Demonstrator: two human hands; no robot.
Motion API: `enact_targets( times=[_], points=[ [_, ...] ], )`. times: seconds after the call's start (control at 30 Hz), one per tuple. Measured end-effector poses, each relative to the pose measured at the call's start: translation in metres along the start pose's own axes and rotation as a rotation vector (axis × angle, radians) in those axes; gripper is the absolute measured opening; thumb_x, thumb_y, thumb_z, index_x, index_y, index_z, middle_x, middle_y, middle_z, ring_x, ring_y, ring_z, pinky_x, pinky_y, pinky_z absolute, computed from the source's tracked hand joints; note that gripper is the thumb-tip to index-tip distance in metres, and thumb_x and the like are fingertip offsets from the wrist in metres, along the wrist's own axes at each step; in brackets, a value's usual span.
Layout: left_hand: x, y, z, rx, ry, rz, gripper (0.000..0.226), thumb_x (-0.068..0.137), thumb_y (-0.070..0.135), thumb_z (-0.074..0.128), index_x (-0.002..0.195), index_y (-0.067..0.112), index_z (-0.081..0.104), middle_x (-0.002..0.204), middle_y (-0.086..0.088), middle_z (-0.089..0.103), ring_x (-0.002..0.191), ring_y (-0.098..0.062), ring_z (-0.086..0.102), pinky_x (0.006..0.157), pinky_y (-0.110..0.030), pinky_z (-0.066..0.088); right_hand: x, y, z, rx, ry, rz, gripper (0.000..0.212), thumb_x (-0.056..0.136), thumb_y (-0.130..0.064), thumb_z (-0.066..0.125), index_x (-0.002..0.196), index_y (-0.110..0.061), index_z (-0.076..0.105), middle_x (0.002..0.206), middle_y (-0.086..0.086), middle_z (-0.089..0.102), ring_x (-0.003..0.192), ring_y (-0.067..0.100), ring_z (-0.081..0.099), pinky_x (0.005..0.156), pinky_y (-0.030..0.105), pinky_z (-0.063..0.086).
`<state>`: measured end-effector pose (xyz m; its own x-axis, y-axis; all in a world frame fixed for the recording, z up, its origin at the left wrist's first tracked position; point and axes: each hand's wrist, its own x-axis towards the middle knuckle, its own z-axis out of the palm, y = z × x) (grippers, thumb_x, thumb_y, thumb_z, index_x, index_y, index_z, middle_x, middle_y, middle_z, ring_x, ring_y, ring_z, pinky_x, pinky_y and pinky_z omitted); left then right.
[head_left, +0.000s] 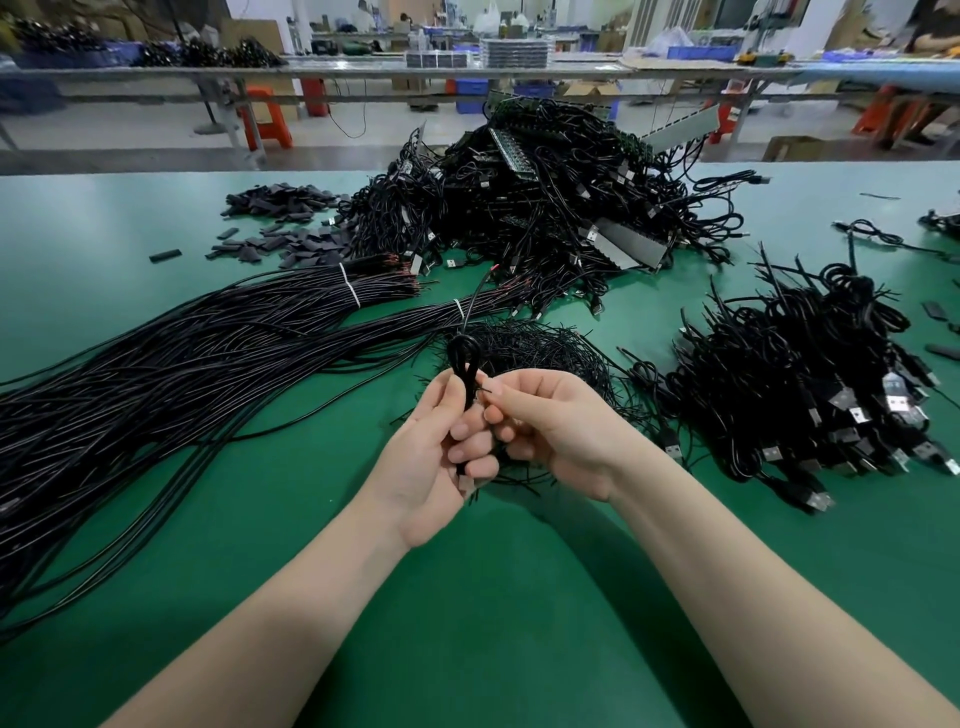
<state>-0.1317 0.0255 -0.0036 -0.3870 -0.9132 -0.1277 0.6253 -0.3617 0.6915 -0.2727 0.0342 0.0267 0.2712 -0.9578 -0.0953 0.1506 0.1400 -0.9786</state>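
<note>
Left hand (441, 457) grips a folded black cable (464, 358) upright, near centre. Right hand (556, 431) pinches a thin tie (484, 391) against it. Markings on the plugs (893, 400) at right are too small to read.

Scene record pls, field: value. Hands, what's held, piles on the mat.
left hand: grips folded cable, loop sticking up above the grip
right hand: pinches thin tie at the cable's middle
table: green mat
tie pile: just behind the hands
long cable bundles: left, banded in white
tangled heap: centre back, USB cables and board strips
bundled USB cables: right
sleeve pieces: back left, short, black
</note>
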Motion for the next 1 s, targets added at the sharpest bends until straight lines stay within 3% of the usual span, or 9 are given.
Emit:
enact_targets(
  times=[0.23,0.33,0.5,0.67,1.0],
  points=[
    [-0.0027,0.0019,-0.0019,-0.06,-0.096,-0.074,0.018,0.088,0.031,0.056,0.099,0.021,0.046,0.059,0.007,0.04,0.042,-0.005,0.03,0.04,-0.017,0.031,0.0011,-0.0002,-0.0041,0.059,-0.012,0.055,0.025,0.093,-0.02,0.059,0.071,-0.02,0.068,0.063,-0.007,0.058,0.051,0.003,0.045,0.043,0.014,0.032],
    [-0.0014,0.0024,-0.003,-0.054,-0.081,-0.075,0.018,0.086,0.03,0.057,0.098,0.023,0.046,0.06,0.008,0.044,0.041,-0.004,0.032,0.04,-0.017,0.032,0.0007,0.0005,-0.0038,0.058,-0.009,0.076,0.015,0.087,-0.028,0.064,0.08,-0.016,0.065,0.066,-0.006,0.059,0.051,0.003,0.045,0.043,0.013,0.031],
    [-0.0008,0.0019,-0.0039,0.108,-0.048,0.03,0.014,0.085,0.029,0.056,0.097,0.024,0.053,0.06,0.007,0.044,0.043,-0.003,0.032,0.042,-0.016,0.032,0.0032,0.0035,-0.0027,0.097,0.04,0.184,0.034,0.068,-0.048,0.071,0.079,-0.016,0.07,0.067,-0.005,0.057,0.048,0.004,0.042,0.041,0.014,0.029],
    [0.0004,0.0001,-0.0023,0.198,-0.032,0.118,0.011,0.084,0.03,0.056,0.093,0.024,0.058,0.06,0.007,0.044,0.043,-0.003,0.033,0.042,-0.015,0.032,0.0019,0.0043,-0.0058,0.259,-0.01,0.311,0.021,0.067,-0.039,0.074,0.06,-0.02,0.073,0.064,-0.008,0.058,0.047,0.001,0.044,0.038,0.012,0.03],
    [0.0037,-0.0021,-0.0094,0.394,-0.074,0.253,0.012,0.09,0.027,0.056,0.093,0.028,0.067,0.06,0.007,0.048,0.046,-0.005,0.036,0.046,-0.016,0.035,0.0013,0.0004,-0.0073,0.275,-0.026,0.453,0.025,0.062,-0.038,0.078,0.07,-0.016,0.069,0.067,-0.007,0.057,0.05,0.001,0.046,0.038,0.012,0.032]
  ],
)
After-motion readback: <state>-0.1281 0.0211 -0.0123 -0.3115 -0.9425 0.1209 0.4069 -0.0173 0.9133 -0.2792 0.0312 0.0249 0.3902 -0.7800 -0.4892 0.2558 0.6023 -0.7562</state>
